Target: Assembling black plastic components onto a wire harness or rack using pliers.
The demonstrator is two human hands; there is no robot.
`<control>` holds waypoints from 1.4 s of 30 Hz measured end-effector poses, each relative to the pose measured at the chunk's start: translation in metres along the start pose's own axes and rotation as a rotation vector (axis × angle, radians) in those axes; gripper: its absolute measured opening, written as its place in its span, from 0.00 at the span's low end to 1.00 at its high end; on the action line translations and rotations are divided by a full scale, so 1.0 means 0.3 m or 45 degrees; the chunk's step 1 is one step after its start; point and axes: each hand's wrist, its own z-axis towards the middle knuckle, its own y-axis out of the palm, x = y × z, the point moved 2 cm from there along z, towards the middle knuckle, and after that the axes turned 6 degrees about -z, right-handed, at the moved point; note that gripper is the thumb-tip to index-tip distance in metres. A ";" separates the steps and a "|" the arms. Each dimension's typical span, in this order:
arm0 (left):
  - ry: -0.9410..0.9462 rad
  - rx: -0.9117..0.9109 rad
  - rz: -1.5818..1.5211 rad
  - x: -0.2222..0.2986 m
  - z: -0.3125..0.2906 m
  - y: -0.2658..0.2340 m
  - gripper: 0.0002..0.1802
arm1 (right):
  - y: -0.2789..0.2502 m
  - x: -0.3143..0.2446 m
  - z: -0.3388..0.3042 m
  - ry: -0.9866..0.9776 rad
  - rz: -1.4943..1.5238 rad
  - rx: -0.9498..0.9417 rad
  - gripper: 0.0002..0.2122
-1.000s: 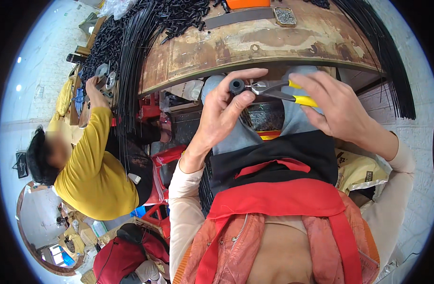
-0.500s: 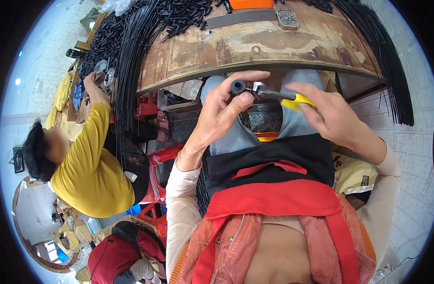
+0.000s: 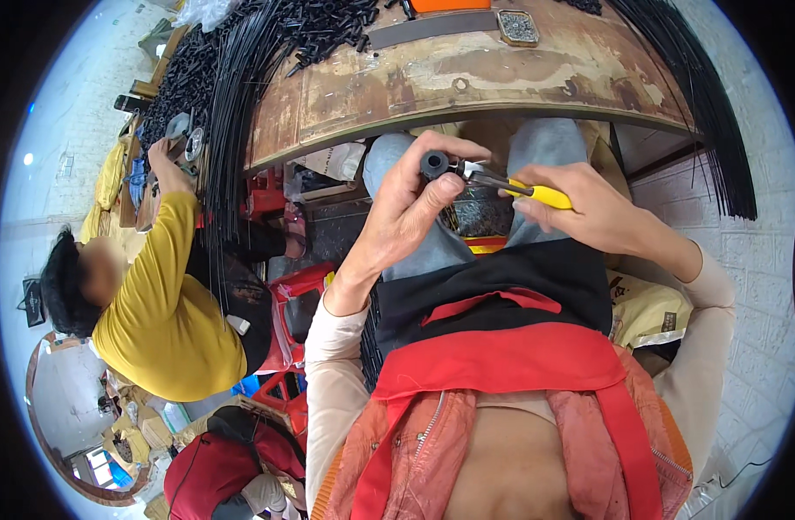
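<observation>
Your left hand (image 3: 406, 208) pinches the small black cylinder (image 3: 434, 163) at 12 o'clock above your lap, steadying it so your right hand (image 3: 588, 208), clenched on the yellow-handled pliers (image 3: 510, 184), bites from 3 o'clock

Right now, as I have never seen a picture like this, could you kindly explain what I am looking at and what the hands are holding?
This is one picture from a wide fisheye camera worn on a person's head and looking down, so straight edges bend near the rim. The two bare hands coming in from below are the wearer's own. The left hand pinches a small black cylindrical part. The right hand grips yellow-handled pliers, whose metal tip meets that part. Ahead is a worn wooden workbench with a heap of small black parts and long thin black rods draped over its edges. On the left, a co-worker in a yellow shirt works at another surface.
</observation>
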 end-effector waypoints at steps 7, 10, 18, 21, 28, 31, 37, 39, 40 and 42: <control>-0.007 0.045 0.167 -0.029 0.004 -0.032 0.14 | -0.054 -0.026 0.009 -0.002 -0.043 -0.081 0.16; -0.005 0.045 0.171 -0.037 0.006 -0.036 0.12 | -0.066 -0.046 0.009 0.050 0.009 -0.152 0.15; -0.044 0.101 0.130 -0.088 0.025 -0.028 0.09 | -0.036 0.010 0.043 0.138 0.000 -0.053 0.12; -0.005 0.285 0.043 -0.104 0.075 -0.076 0.12 | -0.075 0.190 0.148 -0.423 -0.438 0.519 0.11; -0.030 0.330 -0.164 -0.217 0.171 -0.108 0.14 | -0.432 0.517 0.467 0.033 -0.979 0.833 0.13; -0.147 0.355 -0.261 -0.250 0.203 -0.111 0.14 | -0.473 0.575 0.538 0.058 -1.219 0.738 0.12; -0.209 0.330 -0.242 -0.271 0.220 -0.106 0.13 | -0.486 0.563 0.582 -0.056 -1.311 0.710 0.10; -0.193 0.314 -0.260 -0.262 0.228 -0.089 0.12 | -0.497 0.569 0.581 -0.054 -1.281 0.703 0.10; -0.184 0.308 -0.209 -0.249 0.228 -0.082 0.14 | -0.501 0.570 0.582 -0.056 -1.248 0.695 0.10; -0.161 0.312 -0.149 -0.224 0.218 -0.066 0.15 | -0.511 0.584 0.587 -0.024 -1.228 0.700 0.11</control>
